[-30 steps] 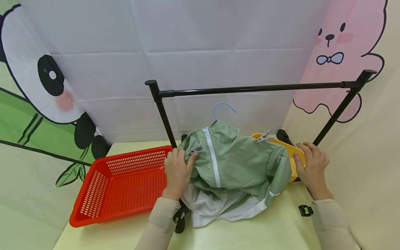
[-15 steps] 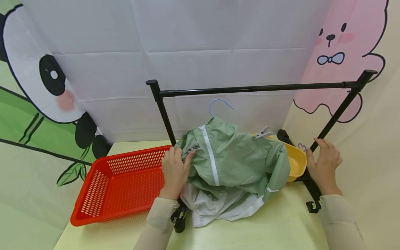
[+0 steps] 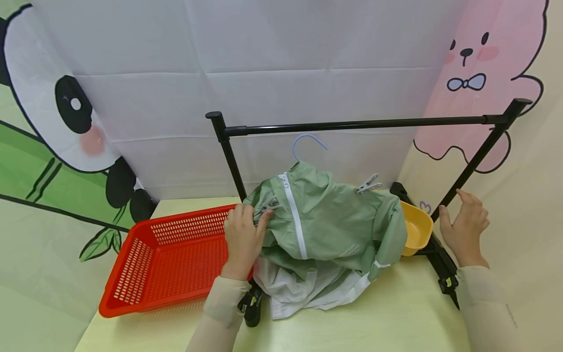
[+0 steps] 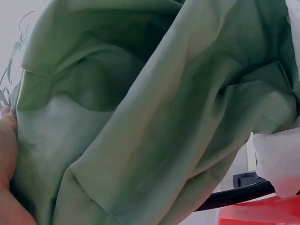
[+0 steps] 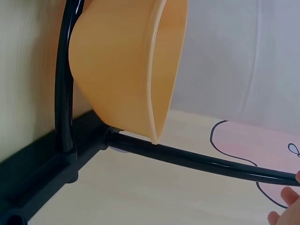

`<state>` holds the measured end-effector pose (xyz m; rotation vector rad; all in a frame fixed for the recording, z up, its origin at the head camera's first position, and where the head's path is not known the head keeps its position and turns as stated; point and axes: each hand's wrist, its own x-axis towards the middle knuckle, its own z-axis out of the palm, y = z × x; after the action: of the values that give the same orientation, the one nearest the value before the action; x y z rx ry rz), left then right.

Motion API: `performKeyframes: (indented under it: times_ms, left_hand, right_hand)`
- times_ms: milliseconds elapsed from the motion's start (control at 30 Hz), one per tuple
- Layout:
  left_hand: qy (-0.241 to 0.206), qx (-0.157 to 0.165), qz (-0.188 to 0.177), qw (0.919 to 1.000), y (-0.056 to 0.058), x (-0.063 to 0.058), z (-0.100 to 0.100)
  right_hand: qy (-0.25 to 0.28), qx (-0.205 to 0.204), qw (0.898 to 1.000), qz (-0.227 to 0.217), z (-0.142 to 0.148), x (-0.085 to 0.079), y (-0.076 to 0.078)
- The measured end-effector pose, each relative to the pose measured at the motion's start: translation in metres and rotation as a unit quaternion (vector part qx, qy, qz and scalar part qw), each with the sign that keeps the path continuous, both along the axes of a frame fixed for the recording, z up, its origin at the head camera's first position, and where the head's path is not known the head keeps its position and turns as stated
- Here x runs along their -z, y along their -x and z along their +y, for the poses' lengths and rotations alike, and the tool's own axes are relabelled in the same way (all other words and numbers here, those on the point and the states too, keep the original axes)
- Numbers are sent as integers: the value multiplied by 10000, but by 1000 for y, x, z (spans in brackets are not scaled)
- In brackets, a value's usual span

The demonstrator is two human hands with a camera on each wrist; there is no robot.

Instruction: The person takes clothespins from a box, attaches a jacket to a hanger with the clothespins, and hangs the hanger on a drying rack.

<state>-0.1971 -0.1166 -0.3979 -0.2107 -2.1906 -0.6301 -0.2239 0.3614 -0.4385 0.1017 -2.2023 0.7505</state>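
Observation:
A green jacket point(image 3: 334, 225) with a white zip hangs on a hanger point(image 3: 308, 138), its blue hook below the rack's bar. My left hand point(image 3: 242, 239) grips the jacket's shoulder, beside a grey clothes peg point(image 3: 269, 205); in the left wrist view, only part of the hand point(image 4: 7, 164) shows beside the green cloth point(image 4: 140, 122). Another peg point(image 3: 368, 184) is on the opposite shoulder. By the right post of the black rack point(image 3: 472, 161), my right hand point(image 3: 466, 230) has relaxed fingers, the thumb and forefinger at the post. Whether they touch it is unclear.
A red basket point(image 3: 176, 259) stands left on the pale table point(image 3: 352, 332). Behind the jacket sits a yellow basin point(image 3: 418, 227), tilted against the rack in the right wrist view. White cloth point(image 3: 303, 288) lies beneath the jacket. Rack feet point(image 3: 252, 310) rest on the table.
The jacket and hanger have risen and shifted slightly left with my left hand. My right hand has moved right, away from the yellow basin to the rack's post.

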Motion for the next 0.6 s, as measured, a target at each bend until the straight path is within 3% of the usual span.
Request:
performKeyframes:
  times_ms: [600]
  left_hand:
    - [-160, -40, -205, 9997, -2, -13, -5]
  right_hand:
    - [249, 391, 9962, -731, 13, 0, 14]
